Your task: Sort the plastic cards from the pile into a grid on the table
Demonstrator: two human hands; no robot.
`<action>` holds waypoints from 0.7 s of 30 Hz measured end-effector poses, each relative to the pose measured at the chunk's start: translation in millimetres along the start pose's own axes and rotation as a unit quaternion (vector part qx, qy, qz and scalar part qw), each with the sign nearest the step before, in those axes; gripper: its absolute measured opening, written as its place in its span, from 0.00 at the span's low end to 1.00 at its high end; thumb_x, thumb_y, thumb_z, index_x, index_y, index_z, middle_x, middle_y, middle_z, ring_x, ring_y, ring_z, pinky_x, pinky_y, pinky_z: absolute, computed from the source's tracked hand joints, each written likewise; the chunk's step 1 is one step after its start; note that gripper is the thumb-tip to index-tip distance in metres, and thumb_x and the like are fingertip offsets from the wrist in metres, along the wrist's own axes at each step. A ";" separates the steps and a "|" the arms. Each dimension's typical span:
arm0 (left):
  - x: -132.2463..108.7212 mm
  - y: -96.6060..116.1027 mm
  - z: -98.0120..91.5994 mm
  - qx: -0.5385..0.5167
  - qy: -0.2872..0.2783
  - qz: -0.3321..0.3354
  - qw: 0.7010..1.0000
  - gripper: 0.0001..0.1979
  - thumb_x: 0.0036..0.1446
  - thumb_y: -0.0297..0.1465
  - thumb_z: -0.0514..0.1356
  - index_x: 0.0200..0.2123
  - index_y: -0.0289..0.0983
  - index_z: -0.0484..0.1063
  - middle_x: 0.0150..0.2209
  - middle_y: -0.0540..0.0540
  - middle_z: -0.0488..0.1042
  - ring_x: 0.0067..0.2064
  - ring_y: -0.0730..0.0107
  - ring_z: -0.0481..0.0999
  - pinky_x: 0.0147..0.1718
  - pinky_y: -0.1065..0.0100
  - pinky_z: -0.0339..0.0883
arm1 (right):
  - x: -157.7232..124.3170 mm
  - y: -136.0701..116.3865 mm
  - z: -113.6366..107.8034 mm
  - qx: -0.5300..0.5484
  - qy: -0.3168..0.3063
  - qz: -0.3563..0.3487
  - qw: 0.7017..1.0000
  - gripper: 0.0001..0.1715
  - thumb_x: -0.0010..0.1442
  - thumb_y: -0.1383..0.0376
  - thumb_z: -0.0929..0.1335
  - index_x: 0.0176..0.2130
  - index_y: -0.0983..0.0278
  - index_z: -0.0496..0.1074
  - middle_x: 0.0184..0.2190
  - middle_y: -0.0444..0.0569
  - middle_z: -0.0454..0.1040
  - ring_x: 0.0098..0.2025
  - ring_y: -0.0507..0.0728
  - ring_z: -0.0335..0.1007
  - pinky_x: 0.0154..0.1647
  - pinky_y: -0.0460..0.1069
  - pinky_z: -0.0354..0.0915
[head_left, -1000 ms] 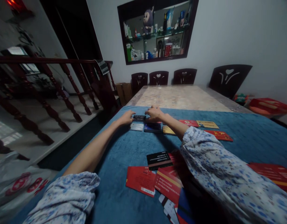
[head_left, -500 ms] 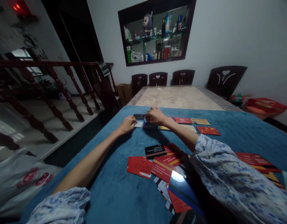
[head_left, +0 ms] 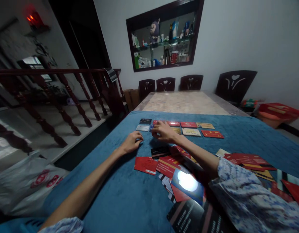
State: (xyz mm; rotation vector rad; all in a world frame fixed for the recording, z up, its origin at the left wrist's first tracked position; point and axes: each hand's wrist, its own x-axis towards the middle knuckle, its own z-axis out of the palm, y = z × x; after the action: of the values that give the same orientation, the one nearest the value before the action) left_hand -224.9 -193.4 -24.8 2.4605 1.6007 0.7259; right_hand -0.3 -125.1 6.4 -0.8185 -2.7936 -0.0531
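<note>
A blue card (head_left: 151, 127) is half covered by the right hand (head_left: 164, 131), held palm-down on the tabletop (head_left: 115, 200); whether that grip pinches it cannot be told. Left of it, the left hand (head_left: 132, 142) is rested half-curled, empty. Card rows (head_left: 191, 131) are laid beyond, a heap (head_left: 168, 165) nearer.

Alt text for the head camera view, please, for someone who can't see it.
A person's right hand touches cards laid in two neat rows on a blue cloth, while the left hand rests loosely curled on the cloth beside them. A loose pile of red and dark cards lies nearer the camera.
</note>
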 end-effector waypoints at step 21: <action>-59.4 47.2 -22.9 0.017 -0.231 0.021 0.973 0.31 0.48 0.39 0.70 0.56 0.42 0.71 0.53 0.42 0.68 0.53 0.55 0.68 0.55 0.54 0.62 | -28.5 -48.2 14.9 0.070 -0.013 -0.072 0.995 0.09 0.62 0.66 0.66 0.38 0.62 0.78 0.39 0.51 0.78 0.48 0.60 0.62 0.44 0.53 0.52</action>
State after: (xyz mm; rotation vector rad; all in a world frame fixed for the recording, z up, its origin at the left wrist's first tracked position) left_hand -215.5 -270.2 -7.7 2.4487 1.3925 0.1094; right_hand -6.0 -179.3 -13.2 -0.5892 -2.8364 0.1293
